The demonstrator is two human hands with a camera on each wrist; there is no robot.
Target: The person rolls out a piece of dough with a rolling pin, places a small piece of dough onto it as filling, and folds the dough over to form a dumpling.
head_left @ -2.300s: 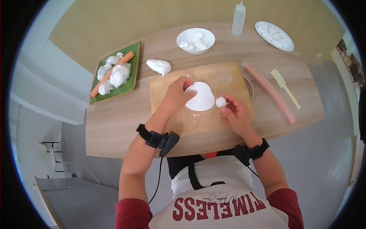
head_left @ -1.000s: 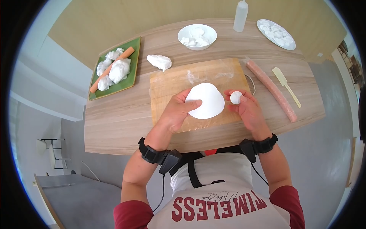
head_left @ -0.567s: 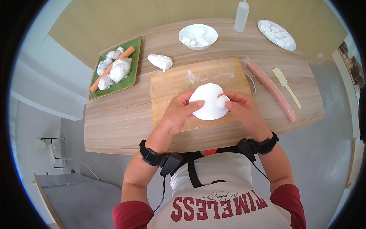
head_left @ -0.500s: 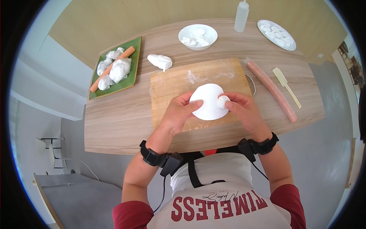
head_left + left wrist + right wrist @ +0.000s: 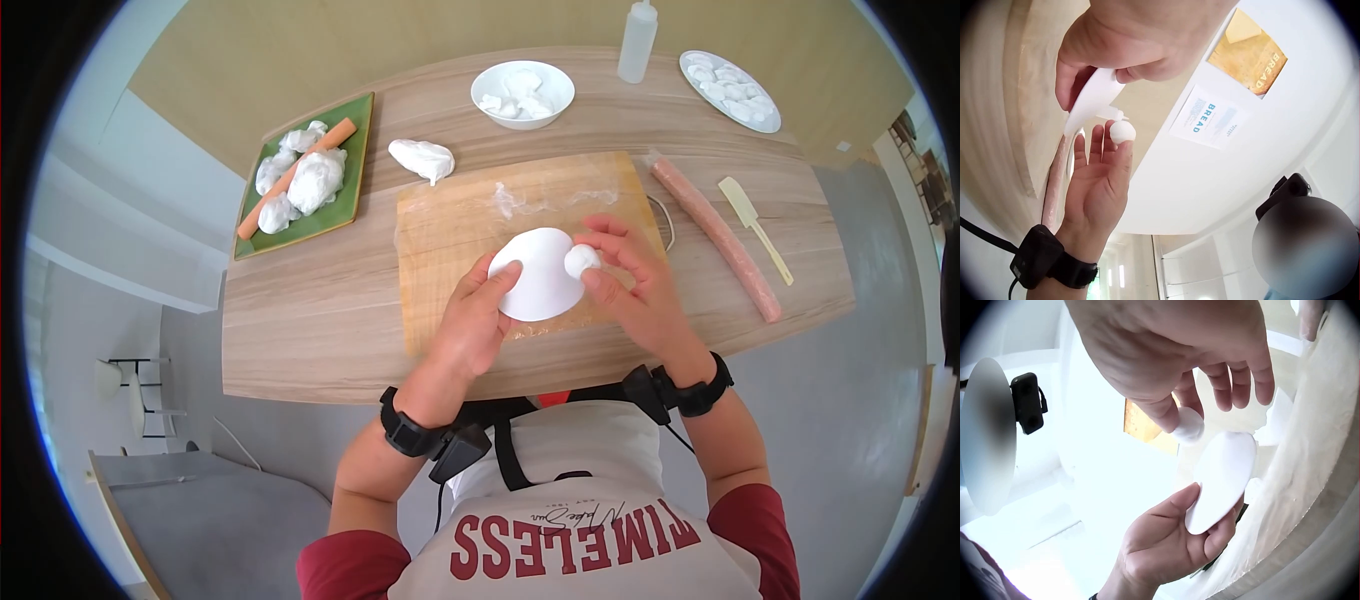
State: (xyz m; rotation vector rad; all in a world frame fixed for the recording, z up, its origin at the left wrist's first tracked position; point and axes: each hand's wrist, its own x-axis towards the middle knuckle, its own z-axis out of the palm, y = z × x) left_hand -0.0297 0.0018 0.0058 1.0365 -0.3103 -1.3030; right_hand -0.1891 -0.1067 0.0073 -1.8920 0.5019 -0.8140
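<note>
My left hand [image 5: 476, 322] pinches a flat white dough-like disc [image 5: 540, 278] by its left edge, thumb on top and fingers beneath, over the wooden board [image 5: 440, 225]. A small white ball [image 5: 581, 262] is pinched between thumb and index finger of my right hand [image 5: 645, 295]; its other fingers are spread. In the head view the ball overlaps the disc's right edge. The right wrist view shows a gap between the ball [image 5: 1189, 425] and the tilted disc [image 5: 1222, 481].
Behind the board lie a white wrapped lump [image 5: 421, 158] and a bowl [image 5: 553, 115] of white pieces. A green tray [image 5: 345, 205] holds bagged lumps and an orange roller. A pink tube [image 5: 715, 235], a spatula [image 5: 745, 210], a squeeze bottle [image 5: 637, 45] and a plate [image 5: 772, 124] stand right.
My left hand has lifted the disc off the board. My right hand brought the ball against the disc's right side, then its fingers spread and the ball came slightly away. The disc tilted.
</note>
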